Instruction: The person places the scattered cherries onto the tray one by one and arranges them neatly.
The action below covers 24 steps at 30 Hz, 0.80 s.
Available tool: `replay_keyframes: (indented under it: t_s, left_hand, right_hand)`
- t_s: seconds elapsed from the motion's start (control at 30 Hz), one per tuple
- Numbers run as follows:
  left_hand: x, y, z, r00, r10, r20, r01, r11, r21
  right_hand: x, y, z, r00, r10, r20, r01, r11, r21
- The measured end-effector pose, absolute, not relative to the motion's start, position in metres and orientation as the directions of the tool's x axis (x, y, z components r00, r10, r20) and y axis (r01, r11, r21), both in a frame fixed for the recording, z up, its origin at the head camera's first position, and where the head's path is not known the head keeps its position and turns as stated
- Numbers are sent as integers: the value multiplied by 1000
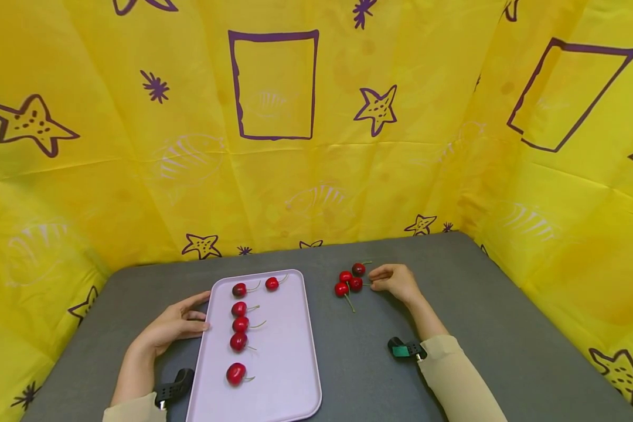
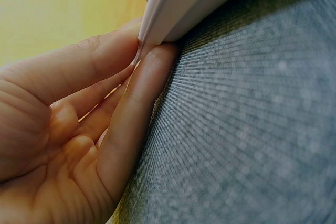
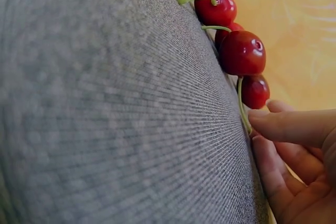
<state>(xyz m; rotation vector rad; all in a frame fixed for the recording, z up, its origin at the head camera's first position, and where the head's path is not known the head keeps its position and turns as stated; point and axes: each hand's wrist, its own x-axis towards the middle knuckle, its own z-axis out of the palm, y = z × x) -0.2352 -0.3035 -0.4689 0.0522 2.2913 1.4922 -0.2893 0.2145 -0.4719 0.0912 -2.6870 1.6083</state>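
Note:
A pale lilac tray (image 1: 279,351) lies on the grey table, with several red cherries on its left side and one cherry (image 1: 272,284) near its far edge. My left hand (image 1: 170,325) holds the tray's left edge. In the left wrist view the thumb (image 2: 105,59) meets the rim and another finger (image 2: 144,82) sits low against the tray's wall. To the right of the tray lies a small cluster of stemmed cherries (image 1: 356,284). Beside it is my right hand (image 1: 397,282), its thumb and finger slightly apart around the tip of one green stem (image 3: 242,100).
Dark grey ribbed cloth (image 1: 358,363) covers the table. Yellow patterned curtains (image 1: 274,193) close off the back and the sides. A dark strap device sits at each wrist, one at the left (image 1: 175,385) and one at the right (image 1: 405,350).

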Motion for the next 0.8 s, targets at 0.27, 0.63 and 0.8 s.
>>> replay_keyframes:
  t_s: [0.27, 0.63, 0.8]
  left_hand:
    - [-235, -304, -469, -917, 247, -314, -185, 435, 881]
    - [-236, -305, -470, -915, 272, -299, -166, 424, 891]
    - [-236, -305, -470, -915, 264, -304, -172, 428, 887]
  right_hand:
    - [-291, 214, -475, -996, -43, 73, -85, 578, -812]
    - [-289, 216, -474, -990, -65, 127, -136, 707, -694]
    - [-288, 215, -474, -985, -103, 137, -168, 732, -660]
